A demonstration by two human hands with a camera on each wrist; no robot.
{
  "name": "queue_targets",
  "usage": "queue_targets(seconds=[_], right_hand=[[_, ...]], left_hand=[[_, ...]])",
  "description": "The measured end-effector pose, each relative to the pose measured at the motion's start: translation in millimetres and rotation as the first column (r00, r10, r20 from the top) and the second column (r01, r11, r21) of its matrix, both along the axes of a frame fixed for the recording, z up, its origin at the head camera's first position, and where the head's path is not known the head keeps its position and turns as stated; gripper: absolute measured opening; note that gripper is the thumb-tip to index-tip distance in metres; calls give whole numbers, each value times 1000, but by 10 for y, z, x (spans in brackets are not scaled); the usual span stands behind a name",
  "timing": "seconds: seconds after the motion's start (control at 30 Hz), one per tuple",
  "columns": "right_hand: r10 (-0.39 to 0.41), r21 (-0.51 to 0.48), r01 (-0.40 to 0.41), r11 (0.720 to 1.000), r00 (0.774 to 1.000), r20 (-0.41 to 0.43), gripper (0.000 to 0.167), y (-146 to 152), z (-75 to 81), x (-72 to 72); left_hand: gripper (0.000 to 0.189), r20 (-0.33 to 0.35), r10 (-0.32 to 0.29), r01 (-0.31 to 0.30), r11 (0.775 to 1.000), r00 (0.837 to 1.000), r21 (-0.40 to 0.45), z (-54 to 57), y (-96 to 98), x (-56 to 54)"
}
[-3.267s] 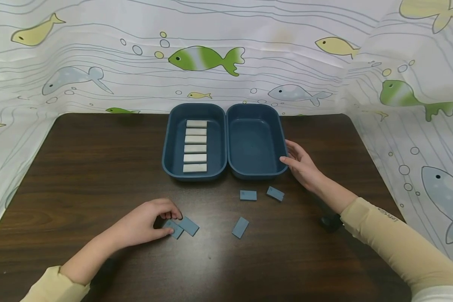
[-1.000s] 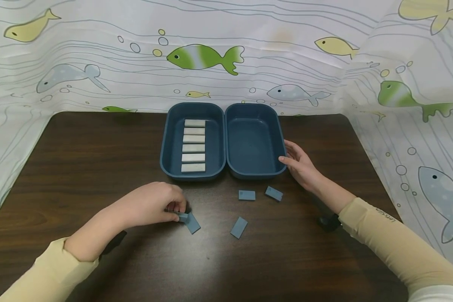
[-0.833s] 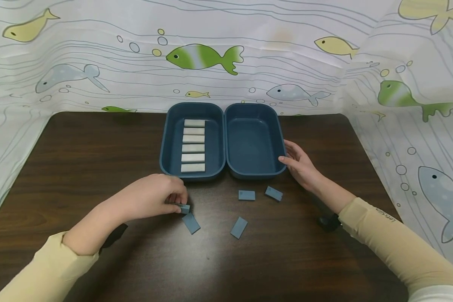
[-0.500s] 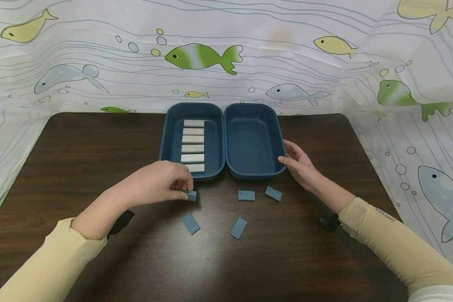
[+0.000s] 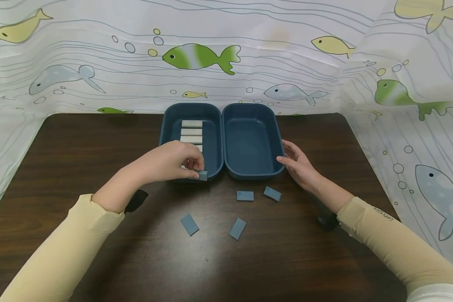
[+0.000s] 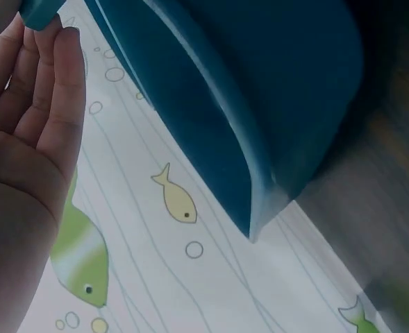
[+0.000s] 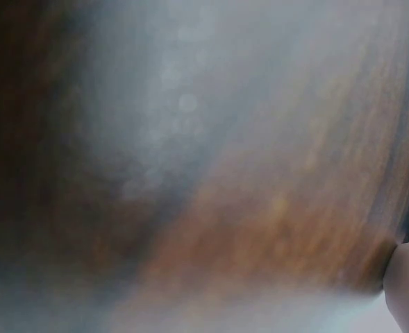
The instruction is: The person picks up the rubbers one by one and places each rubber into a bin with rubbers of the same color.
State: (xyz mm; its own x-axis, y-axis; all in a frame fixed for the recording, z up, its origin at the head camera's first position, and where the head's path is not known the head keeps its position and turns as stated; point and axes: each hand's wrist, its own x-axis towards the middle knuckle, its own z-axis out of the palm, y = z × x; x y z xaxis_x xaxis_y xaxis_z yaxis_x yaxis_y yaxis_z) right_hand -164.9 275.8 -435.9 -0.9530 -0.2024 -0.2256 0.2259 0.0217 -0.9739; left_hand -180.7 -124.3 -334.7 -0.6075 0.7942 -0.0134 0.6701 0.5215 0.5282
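My left hand (image 5: 175, 161) pinches a small blue-grey tile (image 5: 202, 175) between thumb and fingers, over the front rim of the left blue tray (image 5: 213, 134). In the left wrist view the tile (image 6: 41, 14) shows at the fingertips, close to the tray wall (image 6: 294, 90). White blocks (image 5: 191, 132) lie in a column inside that tray, the nearer ones hidden by the hand. My right hand (image 5: 302, 167) holds the right blue tray (image 5: 252, 147) by its right side, thumb at the rim and fingers along the outer wall. Nothing lies in this tray.
Several blue-grey tiles lie flat on the dark wooden table (image 5: 136, 260): one tile (image 5: 245, 196) and a slanted tile (image 5: 272, 193) before the right tray, another tile (image 5: 189, 224) and a tilted tile (image 5: 237, 228) nearer. A fish-patterned cloth (image 5: 117, 84) hangs behind.
My left hand has picked up one of two overlapping tiles and carried it forward to the left tray's front rim. The right hand stays on the right tray.
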Motion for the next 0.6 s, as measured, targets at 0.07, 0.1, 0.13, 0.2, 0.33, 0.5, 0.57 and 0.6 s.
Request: queue_targets(seconds=[0.07,0.1,0.13,0.2,0.33,0.5,0.57,0.6], right_hand=[[-1,0,1,1000,1000,3,66,2,-3,-4],[0,2,0,1000,1000,3,66,1,-4,-4],[-1,4,1,1000,1000,4,66,4,-6,-5],[0,8,0,1000,1000,2,66,5,-7,-5],[-2,9,2,1000,1000,1,66,8,-12,-7],[-4,-5,4,1000,1000,1,66,5,-9,-9],[-4,-9,4,1000,1000,2,66,3,-6,-11],[-4,-9,4,1000,1000,3,66,3,-6,-13]], left_hand=[[16,-3,-12,12,1000,1000,2,6,44,-52],[16,-2,-15,15,1000,1000,1,14,65,-75],[16,-1,-17,17,1000,1000,1,25,90,-99],[14,0,-28,28,1000,1000,-1,52,146,-145],[11,3,-36,36,999,999,-13,106,279,-230],[10,15,-47,47,999,999,-4,144,460,-333],[11,22,-57,57,998,998,0,164,528,-366],[11,28,-60,60,998,998,0,174,562,-383]])
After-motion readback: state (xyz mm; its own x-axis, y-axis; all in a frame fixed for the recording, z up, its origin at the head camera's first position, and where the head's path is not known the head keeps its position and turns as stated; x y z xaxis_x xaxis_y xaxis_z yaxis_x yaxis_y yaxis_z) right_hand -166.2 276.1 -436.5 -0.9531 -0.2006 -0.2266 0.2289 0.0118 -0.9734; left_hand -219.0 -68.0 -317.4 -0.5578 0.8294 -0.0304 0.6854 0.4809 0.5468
